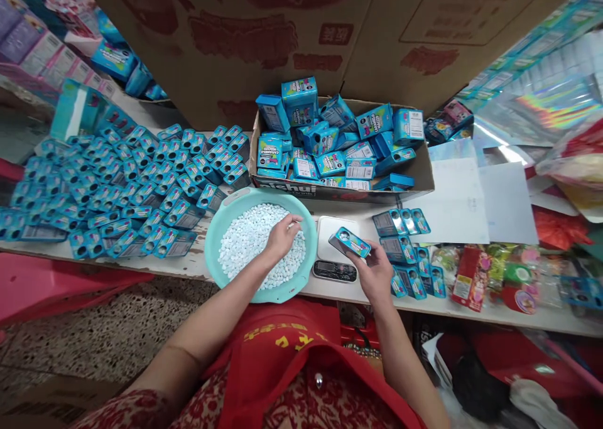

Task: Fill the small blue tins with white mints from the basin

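My right hand (375,271) grips a small blue tin (352,243), tilted, its top showing a round window with pale pieces behind it. The tin is above a white kitchen scale (332,231) with a dark display panel. Over a turquoise basin (213,253) is my left hand (284,235), its fingers curled together and pointing toward the tin. What lies between those fingers, if anything, is hidden. Many small white candies (249,240) fill the basin below it.
A cardboard box (339,193) full of blue cartons stands behind the basin and scale. Several rows of blue tins (141,190) cover the table at left. More tins (409,253) stand right of the scale, beside white sheets (455,196) and colourful packets (471,278). A large carton (301,33) rises behind.
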Tool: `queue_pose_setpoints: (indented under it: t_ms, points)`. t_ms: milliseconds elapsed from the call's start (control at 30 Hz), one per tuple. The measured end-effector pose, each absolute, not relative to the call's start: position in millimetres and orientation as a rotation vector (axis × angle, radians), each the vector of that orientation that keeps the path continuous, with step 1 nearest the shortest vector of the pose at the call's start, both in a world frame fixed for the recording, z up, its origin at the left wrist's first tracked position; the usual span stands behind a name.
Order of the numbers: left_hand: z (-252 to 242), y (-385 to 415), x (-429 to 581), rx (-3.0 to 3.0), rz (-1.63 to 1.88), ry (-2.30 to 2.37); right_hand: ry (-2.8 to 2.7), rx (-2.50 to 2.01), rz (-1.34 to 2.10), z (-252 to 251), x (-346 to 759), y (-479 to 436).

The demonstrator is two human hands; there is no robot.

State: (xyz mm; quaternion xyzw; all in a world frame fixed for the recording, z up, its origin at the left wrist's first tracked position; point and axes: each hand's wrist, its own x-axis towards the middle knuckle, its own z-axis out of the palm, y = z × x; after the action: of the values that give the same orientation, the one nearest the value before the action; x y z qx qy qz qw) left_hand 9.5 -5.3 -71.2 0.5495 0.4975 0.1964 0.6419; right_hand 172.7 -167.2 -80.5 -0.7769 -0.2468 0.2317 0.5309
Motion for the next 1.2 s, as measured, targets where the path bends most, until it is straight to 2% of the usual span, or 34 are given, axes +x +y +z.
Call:
queue_pose_setpoints:
  t_ms: [133,333,567,733,1000,1100,1200]
  points:
    - [-83,2,-5,1.876,0.332,1.218,-0.474,-1.79,0.613,-120,186,-172]
    - [-84,6,-5,1.917,0.263,1.162,-0.569,-1.771,0.608,-131,187,-182]
    - [-82,3,12,1.865,0.298,1.112,-0.869,-2.296,-0.042,-107,199,-241]
    - [-81,2,30,1.872,0.285,1.047,-0.945,-2.615,-0.155,-117,203,-262]
    - [-79,3,42,2.08,0.346,1.063,-0.952,-2.735,-0.338,-123,205,-260]
    - [-76,-6,54,2.357,0.386,0.883,-1.008,-2.739,-0.367,-125,204,-260]
    - [-74,-25,76,2.632,0.258,0.528,-1.077,-2.708,-0.353,-128,201,-261]
